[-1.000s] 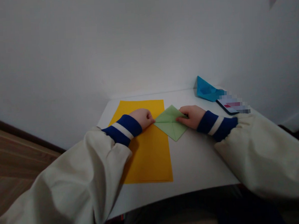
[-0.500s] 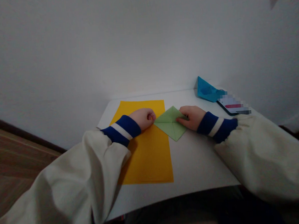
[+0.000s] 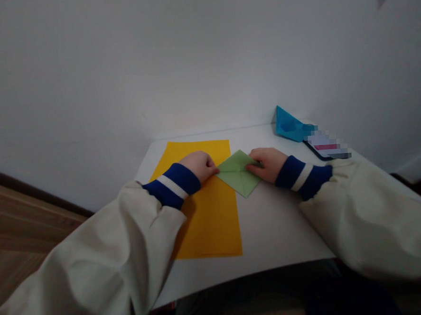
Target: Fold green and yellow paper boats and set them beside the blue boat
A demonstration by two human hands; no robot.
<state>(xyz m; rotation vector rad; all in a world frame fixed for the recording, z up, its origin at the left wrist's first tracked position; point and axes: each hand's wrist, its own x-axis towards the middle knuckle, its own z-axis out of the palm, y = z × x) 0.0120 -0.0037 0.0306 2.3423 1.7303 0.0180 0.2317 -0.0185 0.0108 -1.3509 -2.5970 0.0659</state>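
Observation:
A light green square of folded paper [image 3: 237, 172], turned like a diamond with creases crossing at its middle, lies between my hands. My left hand [image 3: 199, 166] pinches its left corner between thumb and finger. At the paper's right side, my right hand [image 3: 268, 164] grips that corner, thumb on top; the corner itself is hidden by the fingers. Beneath the left hand and the paper's left part is a yellow sheet [image 3: 214, 224], flat on the white table [image 3: 279, 234].
Toward the back right stands a blue folded paper boat [image 3: 290, 126]. Touching or close to it is a phone-like flat object [image 3: 326, 146], partly blurred out. A pale wall [image 3: 204, 58] rises behind the table. Brown wood [image 3: 18, 221] shows at the lower left.
My left fingers have closed onto the left corner of the green paper. The right hand keeps its grip. The whole view has shifted slightly.

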